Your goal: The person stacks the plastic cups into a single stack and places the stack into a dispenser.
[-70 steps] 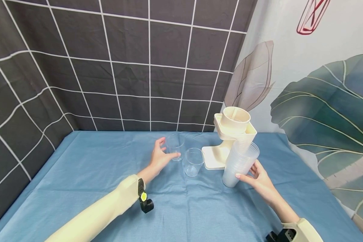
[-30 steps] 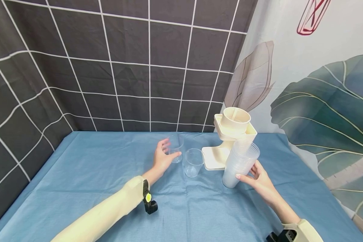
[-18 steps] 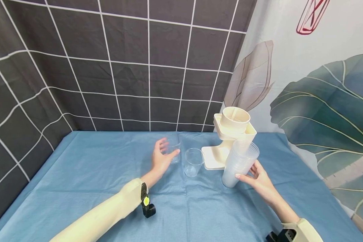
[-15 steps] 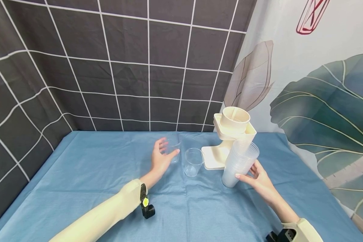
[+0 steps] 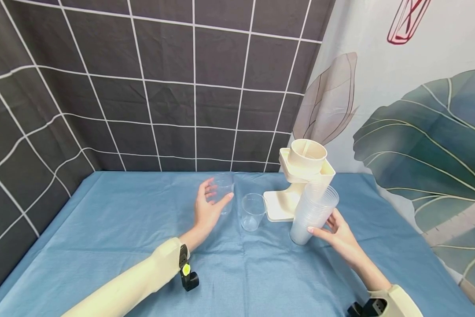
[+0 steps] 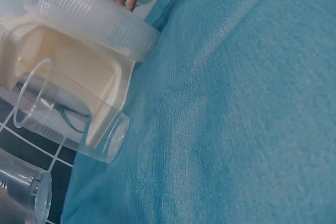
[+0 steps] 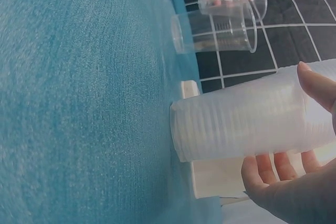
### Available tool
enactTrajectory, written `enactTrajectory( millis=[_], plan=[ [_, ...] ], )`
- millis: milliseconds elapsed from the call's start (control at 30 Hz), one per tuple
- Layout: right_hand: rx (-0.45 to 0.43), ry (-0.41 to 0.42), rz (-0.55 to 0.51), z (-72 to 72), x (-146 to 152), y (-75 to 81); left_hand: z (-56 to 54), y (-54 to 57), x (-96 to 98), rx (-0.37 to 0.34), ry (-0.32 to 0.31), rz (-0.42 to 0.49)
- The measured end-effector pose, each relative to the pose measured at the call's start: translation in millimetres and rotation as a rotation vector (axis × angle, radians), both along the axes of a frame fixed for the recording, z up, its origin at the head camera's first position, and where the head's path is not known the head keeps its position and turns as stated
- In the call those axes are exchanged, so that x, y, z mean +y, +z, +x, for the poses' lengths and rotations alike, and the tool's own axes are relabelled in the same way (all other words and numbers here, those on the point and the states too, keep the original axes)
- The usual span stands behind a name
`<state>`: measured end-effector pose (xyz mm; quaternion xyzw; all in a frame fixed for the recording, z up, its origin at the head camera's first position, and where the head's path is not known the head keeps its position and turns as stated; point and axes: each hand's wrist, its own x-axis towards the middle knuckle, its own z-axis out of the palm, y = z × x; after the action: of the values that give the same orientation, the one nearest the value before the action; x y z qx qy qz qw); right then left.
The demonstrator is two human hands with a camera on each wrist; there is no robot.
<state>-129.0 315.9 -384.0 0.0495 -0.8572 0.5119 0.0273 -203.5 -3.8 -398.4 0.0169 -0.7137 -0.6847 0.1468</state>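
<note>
My left hand (image 5: 206, 212) holds a clear plastic cup (image 5: 223, 185) between thumb and fingers, toward the back of the table. To its right, a second clear cup (image 5: 253, 213) stands upright and untouched. My right hand (image 5: 338, 234) grips a tall stack of nested plastic cups (image 5: 314, 215), which leans to the right in the head view. In the right wrist view, the thumb lies on one side of the cup stack (image 7: 241, 116) and the fingers on the other. At the lower left of the left wrist view, the held cup (image 6: 23, 187) shows only in part.
Just behind the cup stack stands a cream-coloured plastic stand (image 5: 283, 206) with a round holder (image 5: 308, 155) on top. A blue cloth (image 5: 142, 207) covers the table. A dark gridded curtain (image 5: 166, 105) hangs behind, and a leaf-patterned one (image 5: 419, 132) at the right.
My left hand has shifted slightly left over the last second, and the cup in it has moved along, farther from the second cup. The right hand and the stack have stayed in place.
</note>
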Motion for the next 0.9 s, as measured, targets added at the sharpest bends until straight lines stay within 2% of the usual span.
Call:
enactTrajectory(
  millis=[333, 567, 900],
  plan=[
    [-0.002, 0.002, -0.003, 0.0, 0.4, -0.3, 8.2, 6.4, -0.7, 0.045, -0.005, -0.004],
    [0.000, 0.002, -0.017, 0.1, 0.2, -0.8, 12.8, 16.2, 5.6, 0.086, -0.019, -0.022],
    [-0.015, -0.018, 0.012, -0.2, 0.0, -1.0, 27.5, 28.9, 17.6, 0.178, -0.014, -0.060]
  ],
)
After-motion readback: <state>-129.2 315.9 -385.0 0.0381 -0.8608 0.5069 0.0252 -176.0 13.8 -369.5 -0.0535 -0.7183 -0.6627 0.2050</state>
